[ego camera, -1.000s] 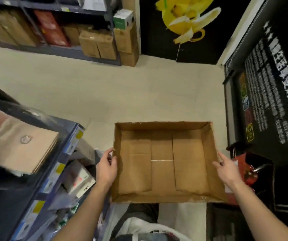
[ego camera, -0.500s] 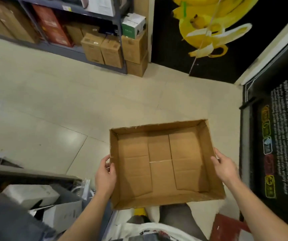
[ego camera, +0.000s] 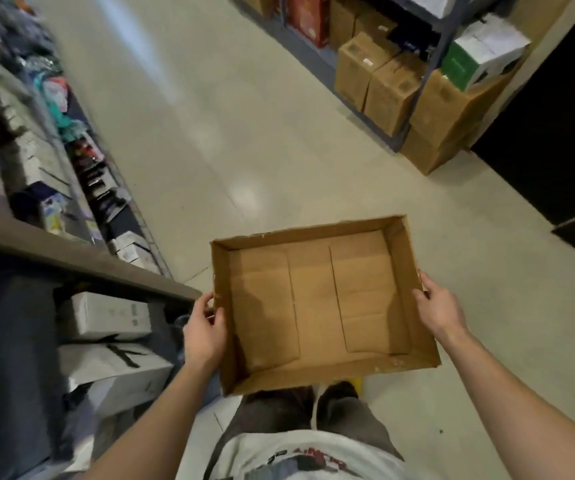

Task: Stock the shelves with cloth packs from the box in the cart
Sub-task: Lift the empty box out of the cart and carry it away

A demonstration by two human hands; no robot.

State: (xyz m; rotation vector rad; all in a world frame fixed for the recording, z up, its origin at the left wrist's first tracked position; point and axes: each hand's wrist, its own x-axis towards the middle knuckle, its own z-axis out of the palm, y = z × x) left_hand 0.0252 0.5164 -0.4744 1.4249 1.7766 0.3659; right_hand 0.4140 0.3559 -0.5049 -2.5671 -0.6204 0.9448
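Gripping with both hands: shelves (ego camera: 71, 258) are standing off to the left, the empty box (ego camera: 317, 306) is hanging level before the waist, its long axis running hand to hand, left hand (ego camera: 204, 329) clasping the shelf-side wall, right hand (ego camera: 437, 306) clasping the opposite one.

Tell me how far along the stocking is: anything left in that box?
Unloading looks done: the box shows only bare cardboard inside. In hand: the left hand and right hand grip its side walls above the floor. Left: probably discarding the box; whether more stock waits elsewhere is not visible.
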